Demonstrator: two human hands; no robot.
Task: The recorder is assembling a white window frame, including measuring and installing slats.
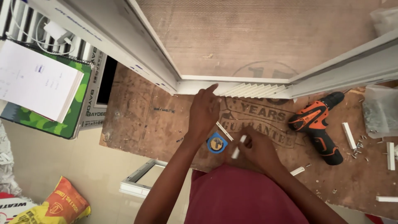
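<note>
- orange and black cordless drill, right on the bench
- brown plywood bench top with faded dark stamped lettering
- blue-cased round tape measure with a yellow centre, near
- green leaf-patterned notebook cover, far left
- orange and yellow printed sack, near left
- white frame rails, far

A yellow, orange and red sack lies on the floor at the near left, a clear plastic bag of small hardware sits on the desk's right edge, another clear bag lies far right, and a grey-white printed carton stands far left.
</note>
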